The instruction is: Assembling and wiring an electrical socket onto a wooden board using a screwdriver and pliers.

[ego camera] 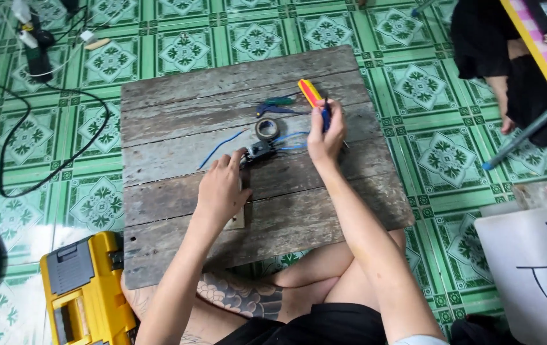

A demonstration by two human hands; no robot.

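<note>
Weathered grey planks make up the board [190,102] resting on the person's crossed legs; on it lies a small black electrical part [260,151] with blue wires [222,144] trailing to both sides; the left hand [222,190] presses on the part's near end, fingers curled over it; the right hand [324,137] is closed around a red and yellow screwdriver [311,96], held just right of the part; a roll of tape [267,128] sits just behind it; a yellow toolbox [85,291] stands on the green tiled floor [414,83].
</note>
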